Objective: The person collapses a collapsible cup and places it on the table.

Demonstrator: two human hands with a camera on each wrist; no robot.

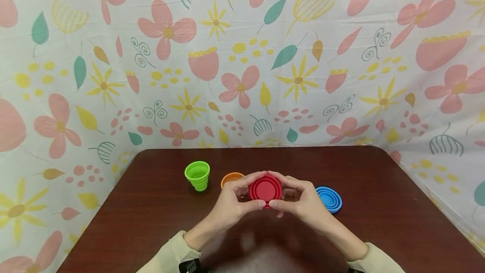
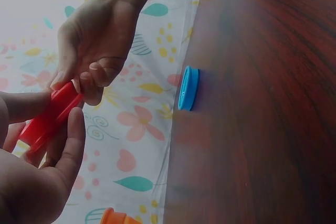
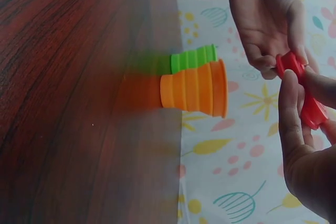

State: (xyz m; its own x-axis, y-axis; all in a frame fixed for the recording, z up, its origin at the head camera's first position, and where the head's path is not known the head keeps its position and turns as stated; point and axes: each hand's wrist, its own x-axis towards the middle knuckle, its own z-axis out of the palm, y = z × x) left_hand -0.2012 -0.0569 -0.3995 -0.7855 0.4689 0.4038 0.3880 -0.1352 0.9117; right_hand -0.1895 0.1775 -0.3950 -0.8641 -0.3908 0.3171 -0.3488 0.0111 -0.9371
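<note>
The left hand [image 1: 229,201] and right hand [image 1: 308,202] pinch opposite edges of the flattened red collapsible cup [image 1: 266,190], a paired grip likely steadying it.

From high and farther back, the head camera looks forward and down across the dark-brown wood-grain table [image 1: 144,226] toward the white flower-printed fabric cloth [image 1: 248,26]. Both wrist cameras look sideways-turned from low and close, the left taking in the flat round blue rubbery-looking cup [image 2: 189,88], the right the tall ribbed green rubbery-looking cup [image 3: 195,60]. All three share the flattened round red rubbery-looking cup [image 2: 48,118].
</note>
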